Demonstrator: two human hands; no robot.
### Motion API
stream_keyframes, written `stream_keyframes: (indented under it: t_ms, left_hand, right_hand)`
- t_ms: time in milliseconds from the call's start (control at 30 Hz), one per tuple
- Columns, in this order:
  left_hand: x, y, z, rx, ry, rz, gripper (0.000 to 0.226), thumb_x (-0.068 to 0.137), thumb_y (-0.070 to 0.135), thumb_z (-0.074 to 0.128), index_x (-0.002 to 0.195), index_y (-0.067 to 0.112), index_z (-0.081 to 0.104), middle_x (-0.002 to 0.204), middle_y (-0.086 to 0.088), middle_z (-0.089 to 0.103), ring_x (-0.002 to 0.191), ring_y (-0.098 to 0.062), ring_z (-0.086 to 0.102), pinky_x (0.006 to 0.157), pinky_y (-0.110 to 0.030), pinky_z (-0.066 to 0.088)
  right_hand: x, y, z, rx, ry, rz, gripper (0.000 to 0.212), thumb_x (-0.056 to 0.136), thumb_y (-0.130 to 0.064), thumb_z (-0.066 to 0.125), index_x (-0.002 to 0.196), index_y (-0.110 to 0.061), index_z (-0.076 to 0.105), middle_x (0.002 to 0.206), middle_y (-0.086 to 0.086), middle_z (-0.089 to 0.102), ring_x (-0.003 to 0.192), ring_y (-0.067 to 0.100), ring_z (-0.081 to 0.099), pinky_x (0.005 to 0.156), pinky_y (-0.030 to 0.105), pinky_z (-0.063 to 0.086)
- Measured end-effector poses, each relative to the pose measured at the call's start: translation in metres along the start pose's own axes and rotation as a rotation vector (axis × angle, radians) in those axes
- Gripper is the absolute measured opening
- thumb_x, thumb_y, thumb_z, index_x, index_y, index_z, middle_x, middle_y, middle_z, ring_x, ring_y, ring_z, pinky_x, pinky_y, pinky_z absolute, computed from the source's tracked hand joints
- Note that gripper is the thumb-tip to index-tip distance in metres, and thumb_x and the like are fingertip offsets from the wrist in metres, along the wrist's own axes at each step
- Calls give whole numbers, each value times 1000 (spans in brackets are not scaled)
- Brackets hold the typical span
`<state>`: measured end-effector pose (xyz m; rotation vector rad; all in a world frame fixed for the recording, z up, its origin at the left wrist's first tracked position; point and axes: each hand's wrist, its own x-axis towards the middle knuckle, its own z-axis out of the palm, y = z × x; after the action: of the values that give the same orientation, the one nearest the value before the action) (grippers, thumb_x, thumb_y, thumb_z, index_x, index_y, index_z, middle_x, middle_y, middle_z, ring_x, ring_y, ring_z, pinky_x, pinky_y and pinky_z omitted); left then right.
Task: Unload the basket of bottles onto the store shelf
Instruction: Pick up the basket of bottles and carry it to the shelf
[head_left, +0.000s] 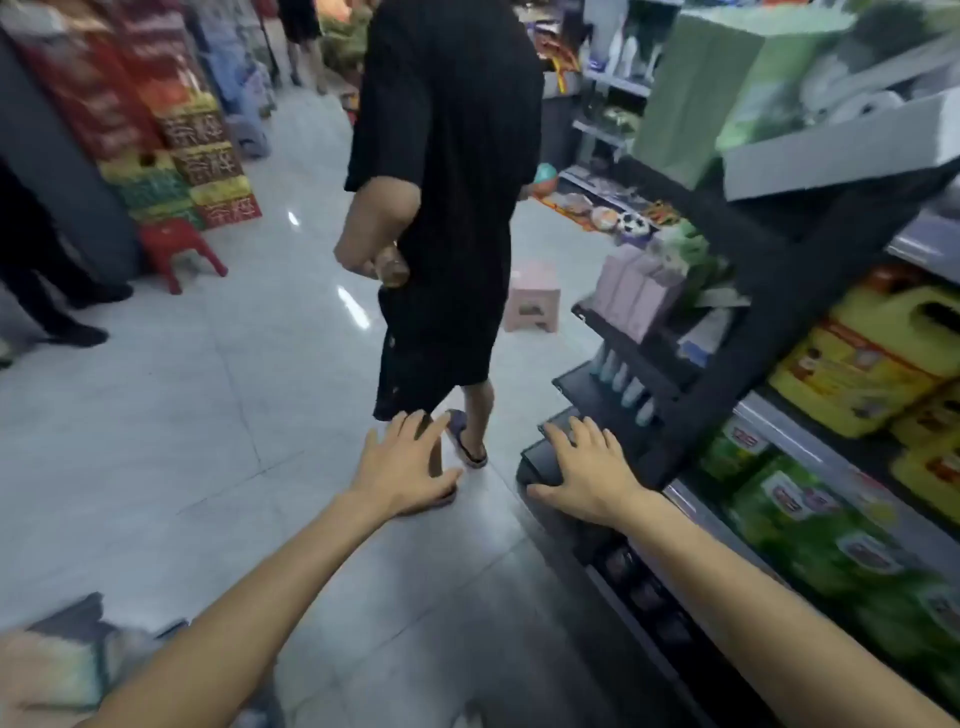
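Left grip (405, 467) and right grip (587, 470), both spread and holding nothing, reach out above the floor (208, 415). The shelf (753, 374) stands at 3 o'clock of the right grip, with yellow bottles (872, 358) at 2 o'clock. A blurred heap (52, 670) at 7 o'clock is cut off and unidentifiable.
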<state>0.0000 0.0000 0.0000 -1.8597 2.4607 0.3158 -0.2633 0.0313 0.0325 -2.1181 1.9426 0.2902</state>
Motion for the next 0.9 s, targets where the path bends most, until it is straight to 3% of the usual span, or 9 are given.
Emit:
stream_keyframes:
  t_ms: [67, 167, 300, 400, 633, 900]
  left_hand:
    - [0, -40, -20, -43, 32, -84, 93, 80, 79, 30, 163, 37, 18, 166, -7, 28, 153, -29, 25, 117, -57, 31]
    - [9, -86, -45, -43, 98, -151, 88, 86, 76, 37, 163, 37, 19, 167, -8, 29, 154, -29, 24, 119, -55, 29]
    - [22, -146, -82, -56, 175, -246, 91, 83, 79, 31, 163, 37, 19, 167, -7, 30, 153, -29, 26, 120, -55, 30]
    - [33, -185, -97, -62, 211, -300, 88, 87, 77, 37, 163, 37, 18, 167, -8, 30, 154, -30, 26, 120, -56, 30]
    - [71, -264, -99, -80, 191, -387, 85, 93, 74, 44, 164, 37, 15, 169, -7, 24, 155, -30, 21, 124, -57, 21]
    - [136, -387, -115, -63, 152, -569, 91, 85, 81, 29, 164, 38, 13, 170, -7, 22, 157, -29, 17, 125, -56, 18]
  right_hand:
    - [29, -37, -22, 30, 50, -73, 99, 88, -70, 53, 163, -20, 12, 165, 18, 18, 155, 38, 10, 124, 52, 12]
    - [61, -78, -56, 41, 114, -145, 93, 90, -67, 55, 161, -20, 17, 162, 17, 24, 151, 39, 17, 122, 49, 18]
    - [115, -132, -89, 51, 140, -222, 98, 89, -69, 56, 163, -22, 13, 167, 15, 16, 155, 37, 9, 125, 49, 14]
    - [151, -167, -103, 65, 166, -275, 97, 89, -67, 57, 163, -22, 13, 167, 15, 17, 156, 37, 8, 126, 51, 13]
    - [242, -237, -114, 27, 139, -400, 97, 88, -68, 58, 162, -21, 17, 162, 15, 23, 153, 37, 13, 126, 51, 14]
    - [402, -347, -140, -8, 79, -574, 94, 90, -68, 55, 161, -21, 16, 162, 17, 23, 153, 38, 14, 125, 54, 12]
